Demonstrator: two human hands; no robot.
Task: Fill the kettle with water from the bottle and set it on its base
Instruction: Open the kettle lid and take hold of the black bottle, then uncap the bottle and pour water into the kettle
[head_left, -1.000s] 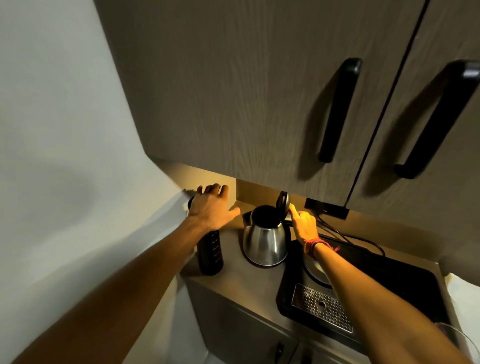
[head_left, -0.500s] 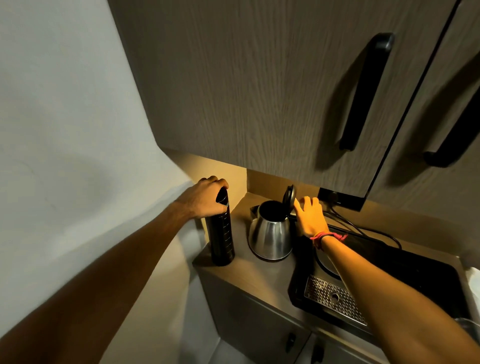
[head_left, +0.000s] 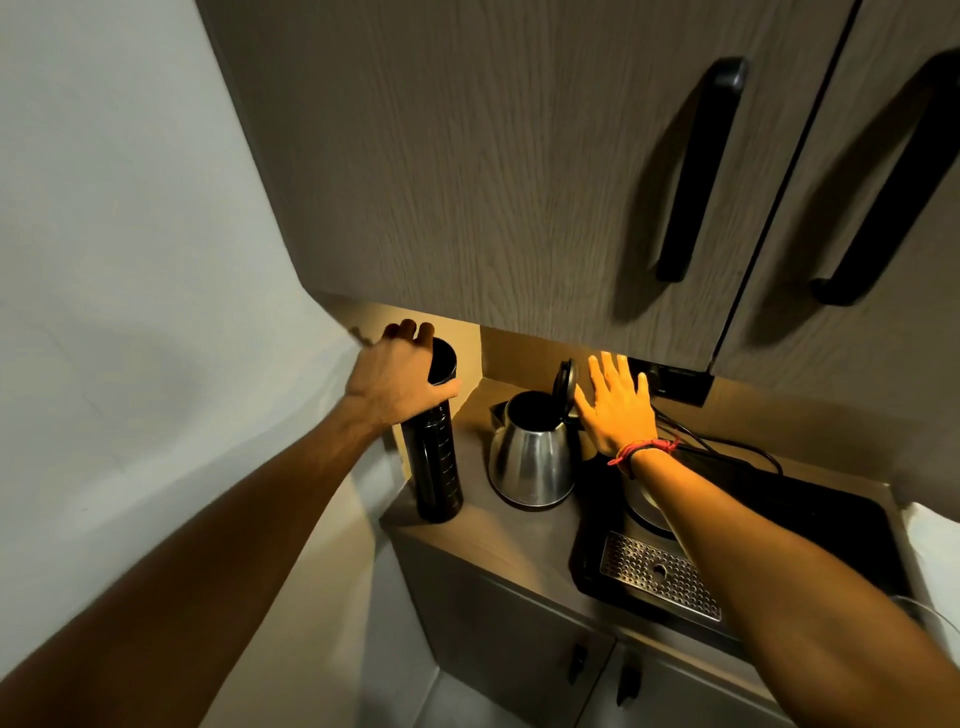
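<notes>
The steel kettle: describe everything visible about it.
The rounded, shiny steel kettle stands upright on the brown countertop, not on any base. Its black hinged lid is flipped up, leaving the dark mouth open; the inside cannot be seen. A small spout points left, toward the tall black bottle standing apart from it. The open right hand hovers beside the lid; whether they touch is unclear.

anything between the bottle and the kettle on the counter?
No. In the head view only bare countertop separates the black bottle, gripped near its top by the left hand, from the open-lidded kettle.
</notes>
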